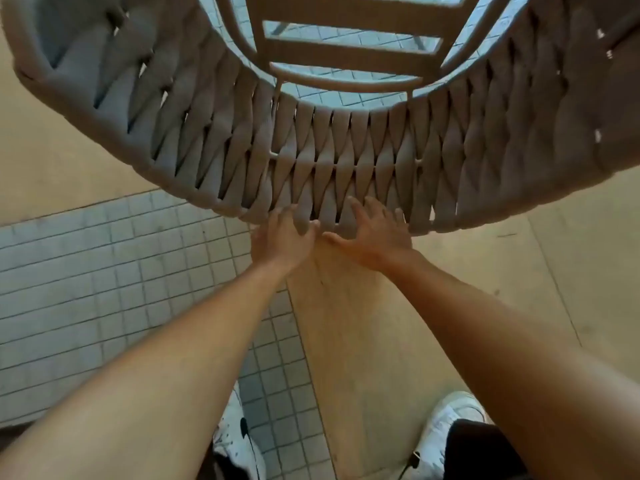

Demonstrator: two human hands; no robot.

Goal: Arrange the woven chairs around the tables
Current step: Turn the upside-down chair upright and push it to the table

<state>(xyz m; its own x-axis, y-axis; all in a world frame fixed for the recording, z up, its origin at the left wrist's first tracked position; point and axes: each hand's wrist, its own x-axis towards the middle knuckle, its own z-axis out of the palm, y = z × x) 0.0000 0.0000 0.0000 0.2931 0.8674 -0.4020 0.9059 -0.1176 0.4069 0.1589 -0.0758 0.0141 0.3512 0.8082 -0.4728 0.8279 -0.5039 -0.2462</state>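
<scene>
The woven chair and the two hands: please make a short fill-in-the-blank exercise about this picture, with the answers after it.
1. Both hands rest on the curved ____ of the woven chair.
2. The left hand and the right hand lie ____ each other.
3. The person's shoes are ____ in colour.
4. Under the left forearm, the floor is made of small ____.

Answers: back; beside; white; tiles

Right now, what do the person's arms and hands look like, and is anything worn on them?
Both forearms are bare, with no sleeves in view. The left hand and right hand carry no gloves, and no rings, watch or wristband can be seen. Lower in the frame are white shoes with dark marks and dark trousers.
</scene>
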